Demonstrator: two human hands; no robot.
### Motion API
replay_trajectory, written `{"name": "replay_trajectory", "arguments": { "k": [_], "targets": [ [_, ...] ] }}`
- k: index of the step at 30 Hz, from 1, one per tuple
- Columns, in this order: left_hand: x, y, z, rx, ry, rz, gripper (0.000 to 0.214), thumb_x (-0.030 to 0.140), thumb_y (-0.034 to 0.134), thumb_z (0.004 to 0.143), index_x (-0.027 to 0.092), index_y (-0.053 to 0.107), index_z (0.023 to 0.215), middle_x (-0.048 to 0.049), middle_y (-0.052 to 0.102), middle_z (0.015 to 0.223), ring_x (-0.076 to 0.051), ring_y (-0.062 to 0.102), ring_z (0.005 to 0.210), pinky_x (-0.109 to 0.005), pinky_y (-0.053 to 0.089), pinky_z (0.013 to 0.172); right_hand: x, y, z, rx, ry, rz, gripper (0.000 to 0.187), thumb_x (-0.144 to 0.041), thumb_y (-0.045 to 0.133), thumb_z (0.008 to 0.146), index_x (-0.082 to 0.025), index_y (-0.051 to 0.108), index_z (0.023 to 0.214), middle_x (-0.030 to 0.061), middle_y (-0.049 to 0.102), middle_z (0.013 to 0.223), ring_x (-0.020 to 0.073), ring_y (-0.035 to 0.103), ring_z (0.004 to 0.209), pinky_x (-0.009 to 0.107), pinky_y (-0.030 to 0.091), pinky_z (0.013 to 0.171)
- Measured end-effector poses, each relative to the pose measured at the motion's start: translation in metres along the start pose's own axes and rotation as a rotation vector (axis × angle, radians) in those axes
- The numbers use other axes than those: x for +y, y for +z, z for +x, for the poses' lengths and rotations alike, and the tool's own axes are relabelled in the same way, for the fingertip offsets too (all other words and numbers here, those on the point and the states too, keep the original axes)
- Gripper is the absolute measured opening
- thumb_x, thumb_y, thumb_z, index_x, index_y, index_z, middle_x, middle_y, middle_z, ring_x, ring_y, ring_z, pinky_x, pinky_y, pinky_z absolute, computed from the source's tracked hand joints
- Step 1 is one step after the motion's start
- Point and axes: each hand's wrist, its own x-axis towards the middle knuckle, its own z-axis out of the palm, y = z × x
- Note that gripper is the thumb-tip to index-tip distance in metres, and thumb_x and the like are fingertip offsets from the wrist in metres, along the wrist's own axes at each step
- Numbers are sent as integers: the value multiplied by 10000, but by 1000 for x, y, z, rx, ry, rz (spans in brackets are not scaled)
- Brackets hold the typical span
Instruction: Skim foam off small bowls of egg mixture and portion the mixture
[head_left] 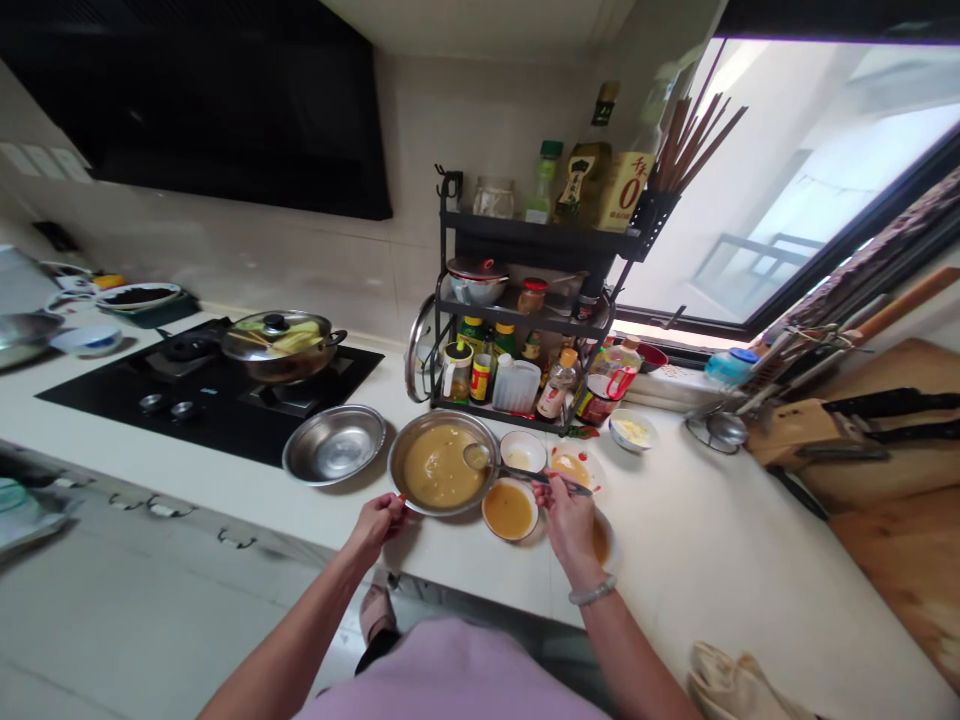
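Observation:
A steel basin (442,500) of thick tan soup stands near the counter's front edge. My left hand (381,522) pinches its left front rim. In my right hand (564,515) is the dark handle of a ladle (477,457); the ladle's bowl rests in the soup at the basin's right side. Close beside the basin are a small bowl of orange-brown liquid (510,509), a bowl with a pale inside (523,452) and a red-marked bowl of similar liquid (571,466). Another bowl (601,538) is partly hidden behind my right hand.
An empty steel basin (335,446) stands left of the soup, before the stove (187,400) with its lidded pan (281,345). A black spice rack (525,320) full of bottles rises behind. To the right are a small bowl of pale food (632,430) and a knife block (799,435).

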Motion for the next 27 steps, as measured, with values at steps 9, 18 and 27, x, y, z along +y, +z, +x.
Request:
{"name": "replay_trajectory", "arguments": {
  "k": [9, 18, 27],
  "targets": [
    [-3, -1, 2, -3, -1, -17, 349, 388, 742, 473, 175, 489, 582, 26, 564, 514, -73, 471, 449, -193, 306, 455, -31, -67, 7, 234, -147, -12, 343, -421, 709, 668, -130, 621, 826, 30, 657, 556, 164, 607, 473, 265, 484, 436],
    [-4, -2, 4, -17, 0, -12, 343, 383, 734, 468, 179, 478, 571, 29, 562, 506, -73, 465, 439, -196, 305, 452, -27, -121, 10, 352, -326, -367, 365, -446, 632, 765, -113, 638, 913, 17, 637, 585, 141, 593, 462, 274, 531, 462],
    [0, 1, 0, 0, -7, -16, 337, 373, 732, 454, 177, 479, 562, 35, 553, 509, -70, 460, 442, -197, 300, 454, -20, -90, -7, -68, -661, -554, 222, -303, 500, 883, -183, 658, 983, 85, 652, 908, 152, 625, 658, 275, 557, 550]
  ]
}}
